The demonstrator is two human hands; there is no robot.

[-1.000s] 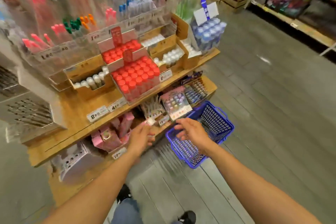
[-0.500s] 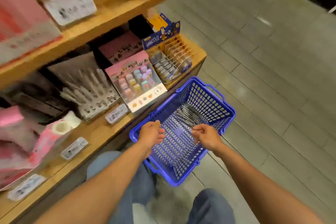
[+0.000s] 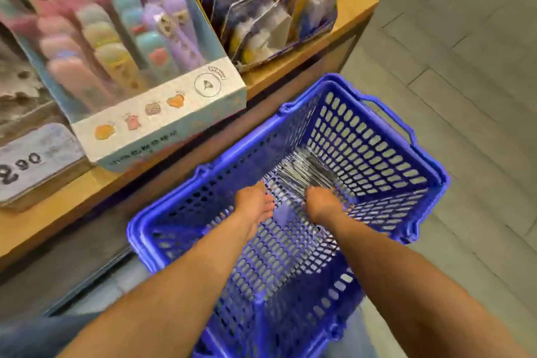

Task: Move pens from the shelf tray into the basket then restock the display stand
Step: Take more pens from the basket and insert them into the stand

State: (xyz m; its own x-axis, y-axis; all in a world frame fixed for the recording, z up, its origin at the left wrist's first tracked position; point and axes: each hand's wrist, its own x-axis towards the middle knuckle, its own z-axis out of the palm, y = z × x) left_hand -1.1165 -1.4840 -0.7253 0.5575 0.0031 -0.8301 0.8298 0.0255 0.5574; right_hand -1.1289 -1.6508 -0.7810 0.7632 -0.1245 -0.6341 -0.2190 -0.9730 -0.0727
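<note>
Shop aisle, grey plank floor, wooden shelf running along the left; blue basket sits on the floor against the shelf front. Head view: pens lie as a flat silvery bundle on the basket bottom, toward its far end, long axis running roughly 10-to-4 o'clock. Both hands are down inside the basket. Right hand is at the bundle's near edge, pens just off its fingertips at 12 o'clock; fingers point away from the camera, so contact or grip cannot be told. Left hand sits just beside the bundle at its 8 o'clock, fingers loosely curled, holding nothing visible. Right is the nearer hand. Judgement: next pick is a short reach forward, closing across the bundle's short axis, not along it. On the shelf, a pastel pen box and a rack of carded items stand behind the basket at 11 to 12 o'clock; price tag far left. Versus half a second ago: camera has dropped much closer, both hands have gone from rim height to deep in the basket, and the basket and bundle haven't shifted.
</note>
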